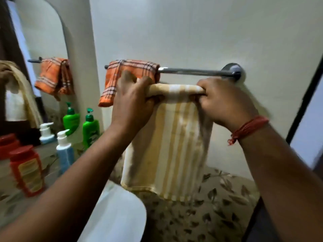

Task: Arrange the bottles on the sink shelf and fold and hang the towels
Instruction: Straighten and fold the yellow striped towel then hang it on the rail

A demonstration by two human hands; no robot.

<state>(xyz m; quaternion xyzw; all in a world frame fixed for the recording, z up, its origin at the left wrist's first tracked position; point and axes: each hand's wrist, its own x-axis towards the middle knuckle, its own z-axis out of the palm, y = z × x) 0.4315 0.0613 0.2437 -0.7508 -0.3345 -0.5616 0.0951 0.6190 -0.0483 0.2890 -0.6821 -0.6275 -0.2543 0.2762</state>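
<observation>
— What's closest to you?

— Both forearms, reaching up. The right wrist has a red thread band (pixel 248 129) round it. Below them is the white basin rim (pixel 122 215) and a counter with a leaf pattern (pixel 218 206).

— And the hands?

— The left hand (pixel 132 100) and the right hand (pixel 225 102) each have their fingers curled round the top fold of a yellow-and-white striped towel (pixel 171 147). They hold it stretched between them, just below the towel bar (pixel 195 71), and the rest hangs straight down.

— Is it on the bar?

— I can't tell; the fold sits right under it, in front of the wall.

— The bottles?

— On the shelf at the left: a red bottle with a yellow label (pixel 26 170) nearest, then a white-and-blue pump bottle (pixel 64 151), then a green pump bottle (pixel 90 128) by the wall. All upright, near one another. The labels are too blurred to read, so no brand.

— Furthest off?

— An orange checked towel (pixel 129 75) draped over the left end of the bar, touching the left hand's fingers. The mirror (pixel 35 49) at the left repeats it all.
</observation>
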